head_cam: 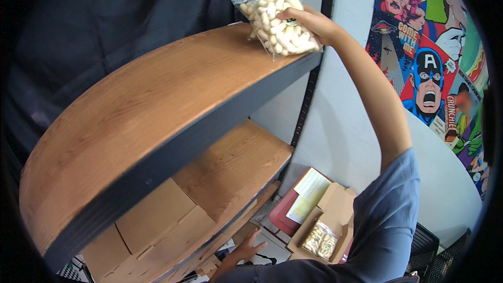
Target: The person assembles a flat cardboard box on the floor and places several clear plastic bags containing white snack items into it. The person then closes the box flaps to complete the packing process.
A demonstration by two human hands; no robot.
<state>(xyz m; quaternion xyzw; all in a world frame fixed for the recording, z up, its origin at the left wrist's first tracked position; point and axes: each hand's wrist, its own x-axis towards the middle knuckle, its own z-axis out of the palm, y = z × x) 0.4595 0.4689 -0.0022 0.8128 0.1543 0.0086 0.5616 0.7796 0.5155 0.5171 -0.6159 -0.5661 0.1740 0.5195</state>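
A clear zip bag of pale capsule-shaped pieces (281,27) is in my right hand (314,23), at the far right end of the top wood-grain shelf (157,82). My thumb lies over the front of the bag; the other fingers are hidden behind it. Whether the bag rests on the shelf I cannot tell. My left hand (249,247) is low, beside the lower shelves, with its fingers apart and nothing in it. To its right, an open cardboard box (306,230) holds similar bagged pieces (320,241).
Closed cardboard boxes (157,216) stand on the middle shelf (239,165). Printed sheets (310,188) lie on a red surface (281,212) by the open box. A black curtain (118,19) hangs behind the shelving. Comic-style posters (428,82) cover the wall at right, above black mesh baskets (422,245).
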